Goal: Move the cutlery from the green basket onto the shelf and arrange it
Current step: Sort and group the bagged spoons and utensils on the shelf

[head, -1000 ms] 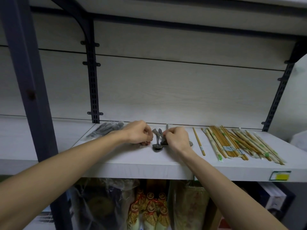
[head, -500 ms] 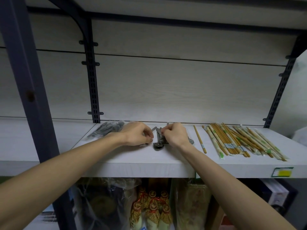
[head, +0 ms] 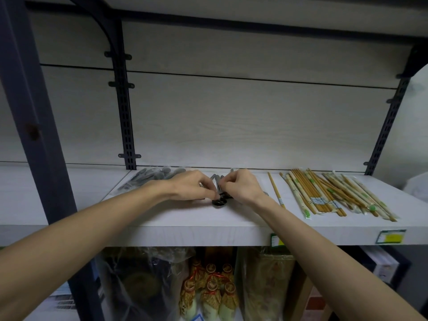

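While both hands (head: 192,188) (head: 240,186) pinch them, spoons (head: 219,201) lie bowls-forward, handles toward the wall.

- No text could be read.
- The green-bordered yellow price label (head: 390,237) on the front edge of the pale wood-grain shelf board (head: 185,235) was blurred.
- The smaller green-and-white label (head: 276,240) was also illegible.
- Print on the paper-sleeved wooden chopsticks (head: 324,201) was too small.

left hand (head: 188,188): bare, no glove, ring or watch seen | right hand (head: 243,187): bare, likewise unadorned | forearms: both bare behind the wrists to frame edge, no sleeve or cuff showing
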